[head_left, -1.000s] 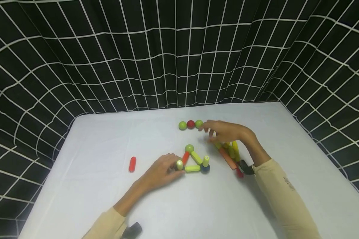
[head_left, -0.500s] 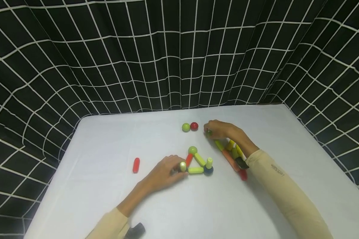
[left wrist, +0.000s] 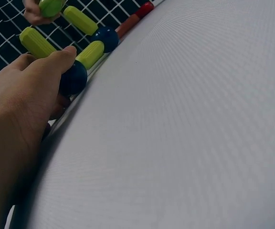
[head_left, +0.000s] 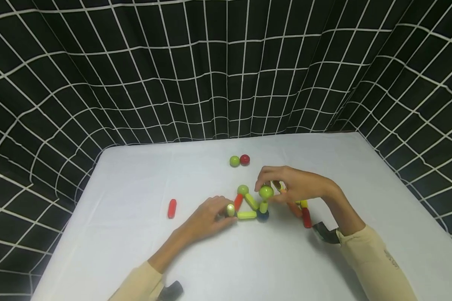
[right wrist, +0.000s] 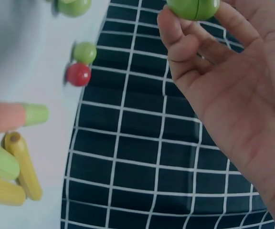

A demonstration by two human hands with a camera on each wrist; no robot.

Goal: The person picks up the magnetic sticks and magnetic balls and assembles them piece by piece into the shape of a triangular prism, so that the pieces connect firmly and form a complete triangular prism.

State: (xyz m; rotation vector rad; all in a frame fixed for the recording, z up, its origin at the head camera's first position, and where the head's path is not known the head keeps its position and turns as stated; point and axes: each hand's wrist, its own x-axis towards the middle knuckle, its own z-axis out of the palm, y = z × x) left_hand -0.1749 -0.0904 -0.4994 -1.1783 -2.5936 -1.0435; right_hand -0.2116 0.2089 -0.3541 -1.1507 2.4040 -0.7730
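Note:
A triangle of rods and balls lies on the white table. Its base is a yellow-green rod point(head_left: 246, 215); a red rod point(head_left: 238, 202) and a slanted yellow-green rod point(head_left: 252, 201) run to a green corner ball point(head_left: 242, 190). My left hand point(head_left: 205, 217) grips the left dark blue ball point(left wrist: 73, 78), from which a yellow-green rod point(head_left: 230, 210) stands up. With thumb and fingertips, my right hand point(head_left: 303, 184) pinches a green ball point(head_left: 266, 192) at the top of the upright rod point(head_left: 263, 207) on the right dark blue ball point(head_left: 263, 215). Whether they are joined I cannot tell.
A loose red rod point(head_left: 172, 208) lies left of the left hand. Behind the triangle sit a green ball point(head_left: 234, 161) and a red ball point(head_left: 245, 159). Beneath the right forearm are orange point(head_left: 294, 209), red point(head_left: 306, 218) and yellow rods. A black gridded cloth point(head_left: 226, 83) hangs behind.
My right hand has taken the rightmost green ball from the back row and brought it forward to the right upright rod. The left hand stays at its corner.

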